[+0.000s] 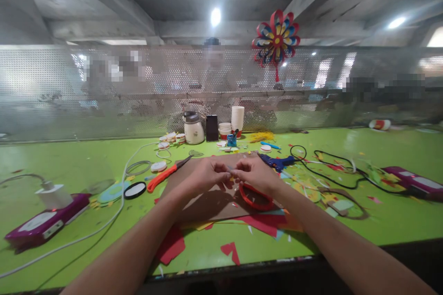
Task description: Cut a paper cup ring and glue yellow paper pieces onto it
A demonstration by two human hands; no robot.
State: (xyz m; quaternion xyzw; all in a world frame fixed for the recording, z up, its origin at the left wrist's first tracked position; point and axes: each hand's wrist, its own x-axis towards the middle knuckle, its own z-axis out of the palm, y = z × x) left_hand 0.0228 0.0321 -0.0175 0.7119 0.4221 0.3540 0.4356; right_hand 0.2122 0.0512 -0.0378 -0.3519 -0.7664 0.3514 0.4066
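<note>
My left hand (pixel 212 174) and my right hand (pixel 255 173) meet over a brown cardboard sheet (pixel 211 212), fingertips pinched close together. Between them shows a small thin greyish piece, too small to name. Below my right hand lies a red ring (pixel 256 205), partly hidden by that hand. Left of the cardboard, an orange-handled cutting tool (pixel 162 177) rests with its dark blade pointing away. A blue glue gun (pixel 278 162) lies just beyond my right hand, at the sheet's far right edge.
Red paper scraps (pixel 232 252) lie near the front edge. Purple power strips (pixel 44 226) sit at both sides, with a white cable (pixel 119 209) and black cords (pixel 332 179). A jug (pixel 194 129), phone (pixel 212 128) and paper cups (pixel 237 117) stand by the mesh screen (pixel 152 101); a paper flower (pixel 277 40) hangs above.
</note>
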